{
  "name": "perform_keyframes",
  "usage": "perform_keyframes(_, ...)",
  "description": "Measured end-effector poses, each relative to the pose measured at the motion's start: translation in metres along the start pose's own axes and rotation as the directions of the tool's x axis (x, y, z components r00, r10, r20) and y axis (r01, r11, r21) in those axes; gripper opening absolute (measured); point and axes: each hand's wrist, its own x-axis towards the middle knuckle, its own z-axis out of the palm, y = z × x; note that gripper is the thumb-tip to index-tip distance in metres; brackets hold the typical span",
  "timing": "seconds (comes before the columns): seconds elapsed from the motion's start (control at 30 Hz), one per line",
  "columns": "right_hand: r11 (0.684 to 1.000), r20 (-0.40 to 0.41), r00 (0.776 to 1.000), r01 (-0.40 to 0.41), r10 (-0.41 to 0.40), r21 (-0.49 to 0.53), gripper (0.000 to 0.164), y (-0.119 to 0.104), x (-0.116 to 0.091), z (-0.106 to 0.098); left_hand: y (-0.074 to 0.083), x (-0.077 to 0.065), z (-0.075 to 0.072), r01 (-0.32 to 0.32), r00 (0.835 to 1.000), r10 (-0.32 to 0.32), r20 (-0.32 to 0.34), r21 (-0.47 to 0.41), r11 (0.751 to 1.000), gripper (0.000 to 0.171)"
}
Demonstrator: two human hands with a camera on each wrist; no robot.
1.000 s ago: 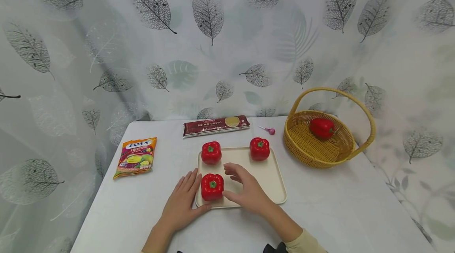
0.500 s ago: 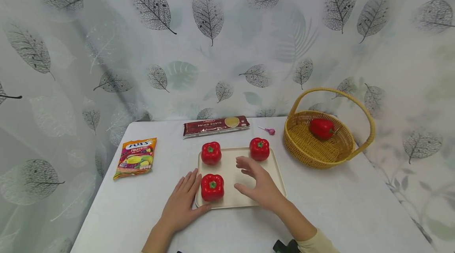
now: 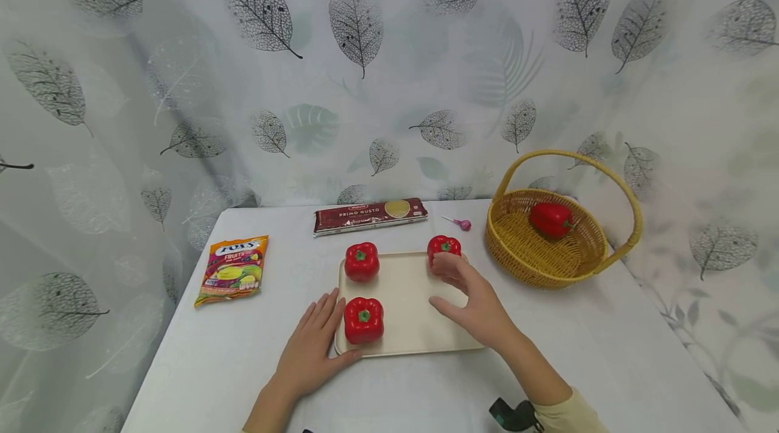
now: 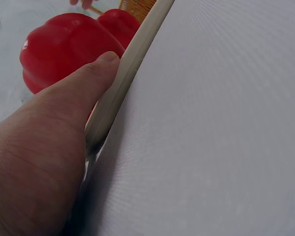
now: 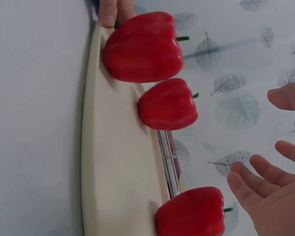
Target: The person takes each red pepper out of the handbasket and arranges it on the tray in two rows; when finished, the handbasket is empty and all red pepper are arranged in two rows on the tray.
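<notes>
My left hand [image 3: 313, 345] lies flat at the left edge of a cream rectangular tray [image 3: 420, 318], its thumb touching the front rim with the fingers straight. Beside that thumb, a red bell pepper [image 3: 363, 320] stands in the tray's front left corner. Another bell pepper [image 3: 362, 262] is at the back left, and a third bell pepper [image 3: 443, 245] at the back right. My right hand [image 3: 471, 301] hovers over the tray's right side, fingers spread and loosely bent, holding nothing. In the head view it partly covers the back right pepper; the right wrist view shows them apart.
A yellow wicker basket [image 3: 523, 277] with a tall handle stands at the right, a red pepper [image 3: 550, 219] inside. Behind the tray lie a long brown packet [image 3: 371, 216] and a lollipop [image 3: 464, 224]. An orange candy bag [image 3: 232, 269] lies at the left.
My right hand has moved away from beside the front left pepper, going right across the tray toward the back right pepper. The left hand and the peppers have stayed in place.
</notes>
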Motion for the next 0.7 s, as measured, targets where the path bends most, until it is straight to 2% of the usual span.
perform_keyframes(0.23,0.998,-0.05,0.999,-0.02,0.017,-0.057,0.067,0.002,-0.002,-0.022,-0.001,0.0,0.001,0.0,1.0,0.0,-0.016,-0.009,1.0,0.112)
perform_keyframes(0.47,0.996,-0.105,0.994,-0.017,0.008,-0.084,0.069,0.004,0.001,-0.042,-0.001,0.0,-0.001,0.029,0.999,-0.028,0.027,-0.019,0.999,0.113)
perform_keyframes(0.7,0.993,-0.145,0.989,0.003,-0.02,-0.12,0.069,0.01,0.003,-0.06,-0.001,0.0,0.001,0.012,1.0,-0.012,0.003,-0.014,1.0,0.113)
